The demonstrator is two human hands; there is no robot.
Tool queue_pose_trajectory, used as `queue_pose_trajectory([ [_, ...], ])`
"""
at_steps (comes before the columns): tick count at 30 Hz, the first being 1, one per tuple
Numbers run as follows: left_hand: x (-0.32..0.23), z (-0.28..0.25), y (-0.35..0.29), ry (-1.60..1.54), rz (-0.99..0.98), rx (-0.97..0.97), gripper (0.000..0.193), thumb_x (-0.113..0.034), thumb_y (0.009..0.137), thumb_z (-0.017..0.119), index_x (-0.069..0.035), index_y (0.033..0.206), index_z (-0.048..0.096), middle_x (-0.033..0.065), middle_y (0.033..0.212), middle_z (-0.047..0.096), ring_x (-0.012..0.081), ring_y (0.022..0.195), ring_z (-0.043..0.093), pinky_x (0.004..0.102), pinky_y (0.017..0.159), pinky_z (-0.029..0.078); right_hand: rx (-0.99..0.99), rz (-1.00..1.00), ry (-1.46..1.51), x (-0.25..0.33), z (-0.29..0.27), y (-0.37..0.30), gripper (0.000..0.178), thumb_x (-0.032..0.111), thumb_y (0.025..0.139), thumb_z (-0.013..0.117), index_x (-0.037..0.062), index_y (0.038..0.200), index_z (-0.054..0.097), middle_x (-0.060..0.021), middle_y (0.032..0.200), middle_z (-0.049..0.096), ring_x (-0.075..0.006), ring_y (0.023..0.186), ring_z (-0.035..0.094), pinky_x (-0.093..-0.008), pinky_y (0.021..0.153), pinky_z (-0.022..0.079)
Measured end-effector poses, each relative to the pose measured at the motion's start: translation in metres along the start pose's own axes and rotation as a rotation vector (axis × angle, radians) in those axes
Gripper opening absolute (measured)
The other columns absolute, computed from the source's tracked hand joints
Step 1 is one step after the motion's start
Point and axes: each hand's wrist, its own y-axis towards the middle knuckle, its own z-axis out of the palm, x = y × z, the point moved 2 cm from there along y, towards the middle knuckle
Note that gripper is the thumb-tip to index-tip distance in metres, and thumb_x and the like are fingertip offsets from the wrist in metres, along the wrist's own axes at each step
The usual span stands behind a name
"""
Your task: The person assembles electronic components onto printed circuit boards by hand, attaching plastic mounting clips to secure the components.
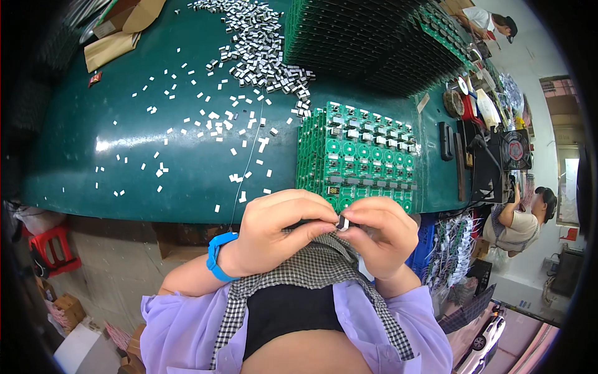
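In front of my body, at the table's near edge, my left hand [283,227] and my right hand [381,234] meet, fingers pinched together. Between their fingertips is a small black-and-white rectangular component [342,223], gripped from both sides. A blue band circles my left wrist. Just beyond my hands stands a stack of green circuit boards [367,149]; the top one carries rows of small parts and round pads. The lower edge of that board is partly hidden by my fingers.
A heap of similar black-and-white components [261,50] lies at the far middle of the green table [68,162], with loose white pieces scattered nearer. Tall stacks of boards [367,43] rise at the back. A fan [516,149] and two people are at the right.
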Motion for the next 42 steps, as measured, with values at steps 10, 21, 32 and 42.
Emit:
queue_pose_trajectory([
  [10, 0.002, 0.009, -0.001, 0.181, 0.228, -0.029, 0.021, 0.002, 0.068, 0.073, -0.001, 0.083, 0.060, 0.0100, 0.080, 0.063, 0.0251, 0.070, 0.063, 0.0324, 0.060, 0.050, -0.040, 0.113, 0.180, -0.004, 0.005, -0.007, 0.026, 0.002, 0.068, 0.079, -0.0028, 0.090, 0.066, -0.0129, 0.085, 0.067, -0.0206, 0.075, 0.066, -0.0271, 0.064, 0.052],
  [21, 0.004, 0.009, -0.004, 0.229, 0.301, 0.098, 0.024, 0.000, 0.067, 0.073, -0.003, 0.086, 0.058, 0.0090, 0.081, 0.061, 0.0259, 0.073, 0.063, 0.0345, 0.064, 0.051, 0.160, 0.075, 0.098, 0.003, -0.009, 0.003, 0.024, 0.000, 0.063, 0.080, 0.0008, 0.083, 0.067, -0.0109, 0.081, 0.067, -0.0216, 0.072, 0.066, -0.0289, 0.062, 0.053],
  [32, 0.003, 0.010, -0.004, 0.278, 0.310, 0.037, 0.034, -0.001, 0.065, 0.076, 0.002, 0.096, 0.063, 0.0152, 0.087, 0.067, 0.0274, 0.075, 0.067, 0.0320, 0.063, 0.055, 0.106, -0.035, -0.081, 0.008, -0.009, 0.003, 0.023, -0.001, 0.066, 0.078, -0.0004, 0.085, 0.066, -0.0123, 0.082, 0.067, -0.0222, 0.071, 0.066, -0.0283, 0.060, 0.054],
  [42, 0.004, 0.005, -0.003, 0.375, 0.322, -0.011, 0.023, -0.004, 0.072, 0.071, 0.004, 0.091, 0.062, 0.0134, 0.083, 0.065, 0.0245, 0.071, 0.066, 0.0314, 0.061, 0.055, 0.016, -0.098, -0.206, 0.004, -0.002, 0.000, 0.024, -0.005, 0.065, 0.077, -0.0012, 0.088, 0.067, -0.0123, 0.085, 0.068, -0.0217, 0.073, 0.068, -0.0271, 0.060, 0.055],
])
